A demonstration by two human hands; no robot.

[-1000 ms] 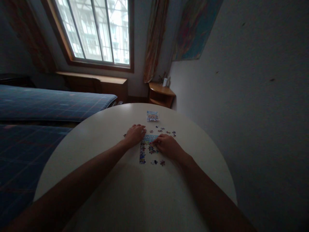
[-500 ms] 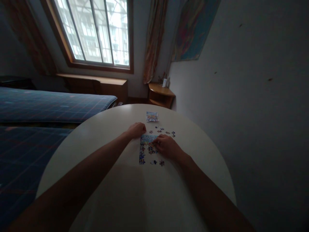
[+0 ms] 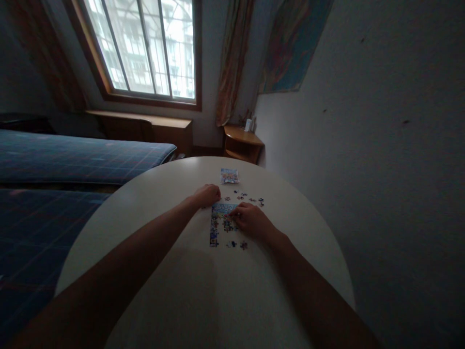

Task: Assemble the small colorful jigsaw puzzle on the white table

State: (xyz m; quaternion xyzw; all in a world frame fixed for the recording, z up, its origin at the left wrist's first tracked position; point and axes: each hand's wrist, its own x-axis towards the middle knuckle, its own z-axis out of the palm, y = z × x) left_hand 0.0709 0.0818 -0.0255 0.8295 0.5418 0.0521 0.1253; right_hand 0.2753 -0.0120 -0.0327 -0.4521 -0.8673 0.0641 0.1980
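In the head view, both hands work low over a round, pale counter (image 3: 174,295), well apart from its edges, with a partly assembled jigsaw puzzle (image 3: 214,233) lying flat between and in front of them, around the middle of the counter. The left hand (image 3: 207,195) is curled with its fingers bent, just beside the far left corner of the puzzle; whether it grips a piece cannot be told. The right hand (image 3: 250,219) bends over the puzzle's right side, its fingertips drawn close together at the pieces there, and it cannot be told whether they pinch one or only press. The puzzle shows a bluish band along its far edge and a column running toward the person on the left, while a small cluster of pieces (image 3: 228,225) sits right of that column, by the right fingertips. Two loose pieces (image 3: 243,245) lie on the near side, and more scattered pieces (image 3: 252,199) lie beyond the right hand. Farther off on the counter rests a small picture packet (image 3: 229,175). Behind are a plaid-covered bed (image 3: 83,157) at left, a bright barred window (image 3: 145,53) and a wooden corner shelf (image 3: 244,134)
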